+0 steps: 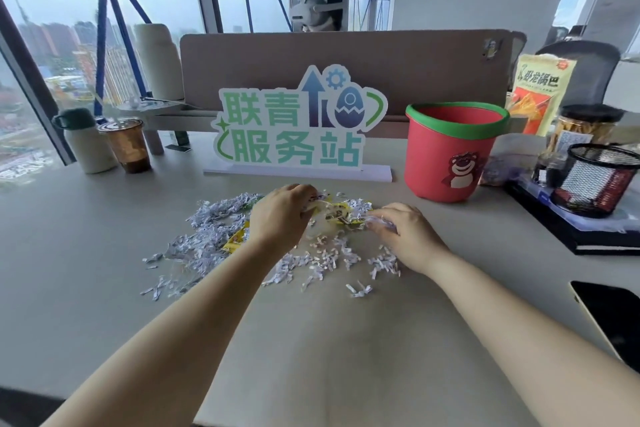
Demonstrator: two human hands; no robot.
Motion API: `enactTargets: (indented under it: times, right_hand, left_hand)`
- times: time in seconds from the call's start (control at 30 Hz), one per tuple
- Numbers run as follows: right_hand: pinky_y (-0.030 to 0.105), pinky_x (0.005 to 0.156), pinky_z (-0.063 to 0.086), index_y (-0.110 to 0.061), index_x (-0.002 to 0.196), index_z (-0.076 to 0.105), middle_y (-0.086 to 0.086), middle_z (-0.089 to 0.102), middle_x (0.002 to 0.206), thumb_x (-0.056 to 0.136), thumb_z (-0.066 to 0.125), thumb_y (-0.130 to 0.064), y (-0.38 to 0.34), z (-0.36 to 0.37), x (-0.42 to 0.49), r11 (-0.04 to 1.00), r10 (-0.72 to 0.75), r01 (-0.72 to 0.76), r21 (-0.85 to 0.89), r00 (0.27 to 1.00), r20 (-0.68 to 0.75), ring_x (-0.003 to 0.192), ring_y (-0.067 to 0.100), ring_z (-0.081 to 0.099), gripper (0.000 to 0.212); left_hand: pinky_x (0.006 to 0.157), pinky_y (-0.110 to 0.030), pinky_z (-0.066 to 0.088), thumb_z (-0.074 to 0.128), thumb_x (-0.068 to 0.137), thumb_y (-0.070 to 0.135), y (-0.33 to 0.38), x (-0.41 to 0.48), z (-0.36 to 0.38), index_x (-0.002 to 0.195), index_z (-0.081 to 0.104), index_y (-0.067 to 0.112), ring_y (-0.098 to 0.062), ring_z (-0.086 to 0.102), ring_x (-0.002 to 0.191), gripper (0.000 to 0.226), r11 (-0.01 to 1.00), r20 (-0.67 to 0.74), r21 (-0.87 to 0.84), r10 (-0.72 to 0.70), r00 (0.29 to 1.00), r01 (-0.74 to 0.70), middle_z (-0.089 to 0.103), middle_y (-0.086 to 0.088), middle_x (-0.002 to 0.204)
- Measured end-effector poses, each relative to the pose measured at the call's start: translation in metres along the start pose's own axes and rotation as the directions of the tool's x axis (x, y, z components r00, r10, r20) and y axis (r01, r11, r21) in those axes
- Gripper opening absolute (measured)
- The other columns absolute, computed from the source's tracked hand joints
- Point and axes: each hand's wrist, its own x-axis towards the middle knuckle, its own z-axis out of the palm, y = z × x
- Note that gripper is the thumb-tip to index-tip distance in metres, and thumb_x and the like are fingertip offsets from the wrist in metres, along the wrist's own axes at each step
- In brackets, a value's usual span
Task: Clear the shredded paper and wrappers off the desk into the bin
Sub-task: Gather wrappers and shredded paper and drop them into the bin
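barely started imo. the shredded paper (221, 246) is spread over the middle of the desk (86, 288) with yellow wrappers (337, 213) mixed in. left hand (277, 215) has its grip clenched on wrappers and shreds, right hand (405, 236) pinches a clear wrapper bit. the red bin (453, 152) sits at about 2 o'clock from the pile, can't see inside it.

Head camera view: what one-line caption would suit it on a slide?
Two bare hands gather yellow wrappers amid shredded paper near a red bin.
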Motion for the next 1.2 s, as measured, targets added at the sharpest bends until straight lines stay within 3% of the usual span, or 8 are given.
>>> enactTargets:
  times: [0.23, 0.37, 0.57, 0.67, 0.8, 1.0, 1.1, 1.2]
  right_hand:
    - [0.031, 0.081, 0.037, -0.001, 0.088, 0.067, 0.012, 0.063, 0.097, 0.091, 0.052, -0.034, 0.001, -0.033, 0.01, 0.997, -0.012, 0.01, -0.076, 1.0, -0.027, 0.091, 0.027, 0.052, 0.036]
    - [0.039, 0.09, 0.042, -0.008, 0.103, 0.068, 0.013, 0.065, 0.108, 0.091, 0.051, -0.035, 0.005, -0.047, 0.014, 0.995, -0.049, 0.045, -0.093, 0.998, -0.041, 0.099, 0.032, 0.054, 0.035]
    - [0.034, 0.085, 0.041, -0.009, 0.106, 0.069, 0.016, 0.066, 0.105, 0.092, 0.053, -0.027, 0.005, -0.101, 0.038, 0.99, -0.099, 0.085, -0.114, 0.988, -0.12, 0.099, 0.031, 0.057, 0.028]
    - [0.029, 0.066, 0.039, -0.003, 0.099, 0.068, 0.013, 0.064, 0.095, 0.093, 0.05, -0.031, 0.012, -0.138, 0.059, 0.999, -0.037, 0.034, -0.017, 0.985, -0.171, 0.092, 0.027, 0.06, 0.034]
    - [0.033, 0.076, 0.046, -0.01, 0.105, 0.068, 0.011, 0.069, 0.107, 0.093, 0.048, -0.035, 0.034, -0.177, 0.092, 0.999, 0.028, -0.039, -0.035, 0.965, -0.262, 0.099, 0.023, 0.061, 0.034]
    - [0.037, 0.073, 0.047, -0.01, 0.098, 0.069, 0.014, 0.068, 0.097, 0.092, 0.05, -0.035, 0.077, -0.187, 0.137, 0.974, 0.129, -0.166, -0.153, 0.966, -0.225, 0.094, 0.032, 0.062, 0.032]
    - [0.032, 0.071, 0.043, -0.017, 0.097, 0.067, 0.011, 0.068, 0.099, 0.091, 0.05, -0.03, 0.088, -0.186, 0.144, 0.961, 0.168, -0.205, -0.188, 0.966, -0.195, 0.094, 0.032, 0.061, 0.023]
    - [0.04, 0.079, 0.05, -0.025, 0.096, 0.066, 0.012, 0.068, 0.102, 0.086, 0.052, -0.03, 0.092, -0.19, 0.147, 0.957, 0.161, -0.201, -0.211, 0.968, -0.193, 0.098, 0.034, 0.059, 0.019]
  left_hand:
    - [0.069, -0.031, 0.043, 0.055, 0.089, 0.028, 0.027, 0.028, -0.016, 0.113, 0.06, 0.022, -0.031, 0.06, 0.1, 0.025, 0.999, -0.067, 0.0, 0.038, 0.997, -0.038, 0.066, -0.004, 0.113]
    - [0.069, -0.031, 0.043, 0.055, 0.089, 0.026, 0.048, 0.045, -0.018, 0.113, 0.061, 0.022, -0.031, 0.06, 0.101, 0.025, 0.996, -0.099, -0.033, 0.081, 0.992, -0.085, 0.066, -0.003, 0.115]
    - [0.065, -0.028, 0.04, 0.053, 0.09, 0.027, 0.091, 0.095, -0.022, 0.109, 0.063, 0.02, -0.029, 0.062, 0.094, 0.022, 0.982, -0.163, -0.068, 0.164, 0.973, -0.177, 0.068, -0.003, 0.11]
    - [0.063, -0.027, 0.035, 0.052, 0.09, 0.028, 0.117, 0.133, -0.023, 0.105, 0.062, 0.021, -0.03, 0.062, 0.093, 0.02, 0.978, -0.196, -0.105, 0.157, 0.968, -0.18, 0.068, -0.004, 0.106]
    - [0.064, -0.03, 0.04, 0.053, 0.088, 0.032, 0.15, 0.185, -0.011, 0.102, 0.063, 0.021, -0.031, 0.061, 0.096, 0.021, 0.969, -0.215, -0.169, 0.141, 0.967, -0.179, 0.068, -0.005, 0.103]
    - [0.07, -0.031, 0.045, 0.053, 0.088, 0.036, 0.18, 0.242, 0.035, 0.106, 0.062, 0.025, -0.029, 0.062, 0.097, 0.022, 0.963, -0.15, -0.197, 0.154, 0.977, -0.182, 0.068, -0.002, 0.104]
    - [0.069, -0.029, 0.044, 0.053, 0.088, 0.039, 0.183, 0.253, 0.063, 0.107, 0.061, 0.029, -0.028, 0.062, 0.097, 0.023, 0.962, -0.016, -0.218, 0.167, 0.986, -0.167, 0.068, 0.0, 0.105]
    - [0.077, -0.033, 0.05, 0.054, 0.086, 0.033, 0.184, 0.257, 0.078, 0.117, 0.055, 0.03, -0.027, 0.061, 0.102, 0.031, 0.966, 0.113, -0.205, 0.18, 0.977, -0.155, 0.065, 0.0, 0.115]
